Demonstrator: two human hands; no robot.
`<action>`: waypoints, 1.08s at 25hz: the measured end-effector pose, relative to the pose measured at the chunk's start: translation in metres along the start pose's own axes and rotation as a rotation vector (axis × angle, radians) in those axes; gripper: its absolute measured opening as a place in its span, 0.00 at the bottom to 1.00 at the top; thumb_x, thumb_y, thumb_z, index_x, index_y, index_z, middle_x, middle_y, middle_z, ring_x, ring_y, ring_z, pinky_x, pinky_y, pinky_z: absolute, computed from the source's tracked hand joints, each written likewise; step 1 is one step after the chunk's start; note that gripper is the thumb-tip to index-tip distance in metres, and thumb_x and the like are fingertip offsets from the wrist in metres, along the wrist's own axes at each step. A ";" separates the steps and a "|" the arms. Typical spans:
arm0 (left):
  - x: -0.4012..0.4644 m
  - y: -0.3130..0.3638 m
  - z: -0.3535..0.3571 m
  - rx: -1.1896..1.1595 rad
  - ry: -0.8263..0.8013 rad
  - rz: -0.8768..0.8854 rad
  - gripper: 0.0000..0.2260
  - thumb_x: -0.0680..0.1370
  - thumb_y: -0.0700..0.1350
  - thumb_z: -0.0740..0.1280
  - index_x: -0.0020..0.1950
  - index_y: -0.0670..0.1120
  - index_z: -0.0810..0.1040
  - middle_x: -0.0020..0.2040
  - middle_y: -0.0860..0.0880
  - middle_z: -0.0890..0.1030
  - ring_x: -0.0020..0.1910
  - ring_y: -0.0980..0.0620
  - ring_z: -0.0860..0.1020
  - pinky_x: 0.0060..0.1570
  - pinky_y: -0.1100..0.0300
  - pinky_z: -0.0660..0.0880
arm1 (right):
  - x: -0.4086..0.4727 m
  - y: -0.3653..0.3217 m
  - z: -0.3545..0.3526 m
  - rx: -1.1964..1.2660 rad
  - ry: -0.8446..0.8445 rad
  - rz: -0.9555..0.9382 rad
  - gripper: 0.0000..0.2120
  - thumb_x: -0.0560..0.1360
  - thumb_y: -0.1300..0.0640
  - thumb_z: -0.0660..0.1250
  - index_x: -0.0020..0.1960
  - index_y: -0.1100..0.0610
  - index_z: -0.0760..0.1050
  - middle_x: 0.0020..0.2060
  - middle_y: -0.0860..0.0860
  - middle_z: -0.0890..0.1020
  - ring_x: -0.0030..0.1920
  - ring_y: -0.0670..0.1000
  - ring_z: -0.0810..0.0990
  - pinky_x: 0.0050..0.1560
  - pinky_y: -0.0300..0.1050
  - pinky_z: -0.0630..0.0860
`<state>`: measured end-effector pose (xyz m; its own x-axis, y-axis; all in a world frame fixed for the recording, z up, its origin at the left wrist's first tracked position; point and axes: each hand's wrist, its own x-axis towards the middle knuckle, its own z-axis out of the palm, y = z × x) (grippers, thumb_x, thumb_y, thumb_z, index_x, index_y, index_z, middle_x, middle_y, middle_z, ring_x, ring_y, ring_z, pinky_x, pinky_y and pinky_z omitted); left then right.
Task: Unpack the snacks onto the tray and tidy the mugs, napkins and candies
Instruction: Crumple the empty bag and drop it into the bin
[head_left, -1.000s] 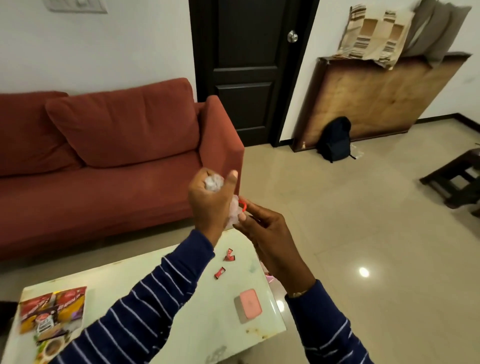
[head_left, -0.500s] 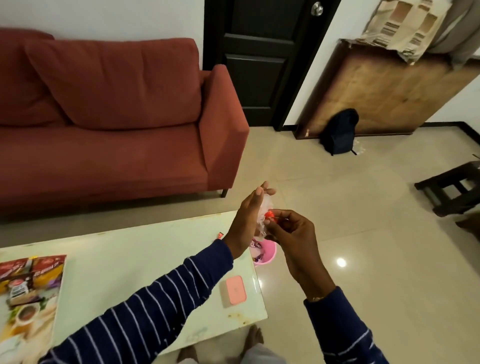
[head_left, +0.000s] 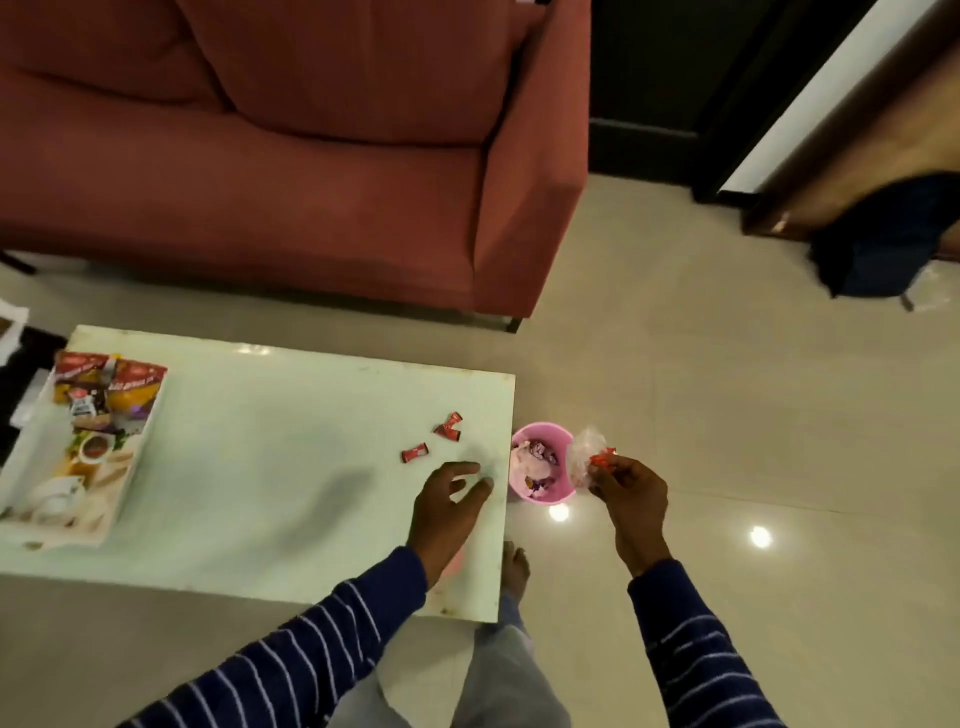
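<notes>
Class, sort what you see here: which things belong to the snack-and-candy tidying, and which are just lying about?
Job:
tray with snack packets
red candies on table
candy and clear wrapper in right hand
left hand
pink bin

Lying about:
sofa
dark backpack

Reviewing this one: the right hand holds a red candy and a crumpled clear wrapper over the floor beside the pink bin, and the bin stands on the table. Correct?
Not quite. In the head view the pink bin stands on the floor just off the table's right edge, not on it. The rest holds: the right hand holds a red candy and clear wrapper beside the bin.
</notes>
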<state>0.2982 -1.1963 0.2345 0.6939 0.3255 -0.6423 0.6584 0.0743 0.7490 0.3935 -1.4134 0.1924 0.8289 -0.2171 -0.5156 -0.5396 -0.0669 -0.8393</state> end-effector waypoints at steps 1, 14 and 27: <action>0.004 -0.008 0.009 0.001 0.037 -0.023 0.11 0.77 0.50 0.70 0.59 0.54 0.78 0.60 0.57 0.78 0.59 0.56 0.77 0.50 0.62 0.77 | 0.022 0.013 -0.003 -0.058 -0.010 0.020 0.10 0.69 0.72 0.72 0.41 0.58 0.82 0.43 0.57 0.86 0.50 0.66 0.83 0.49 0.60 0.82; 0.055 -0.100 0.051 0.261 0.232 -0.081 0.06 0.78 0.42 0.69 0.54 0.46 0.81 0.50 0.51 0.84 0.49 0.54 0.81 0.47 0.68 0.77 | 0.210 0.136 0.022 -0.666 -0.136 0.147 0.17 0.73 0.67 0.65 0.58 0.56 0.83 0.57 0.58 0.84 0.53 0.59 0.82 0.61 0.51 0.77; 0.013 -0.090 0.023 0.312 0.142 0.021 0.04 0.78 0.44 0.70 0.51 0.51 0.81 0.47 0.57 0.83 0.46 0.61 0.81 0.44 0.69 0.76 | 0.175 0.083 -0.003 -0.608 -0.191 0.224 0.14 0.75 0.65 0.63 0.57 0.59 0.83 0.47 0.54 0.82 0.50 0.57 0.79 0.61 0.57 0.78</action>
<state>0.2549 -1.2204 0.1553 0.6756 0.4532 -0.5815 0.7167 -0.2190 0.6621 0.4931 -1.4604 0.0328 0.6689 -0.1177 -0.7340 -0.6423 -0.5886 -0.4910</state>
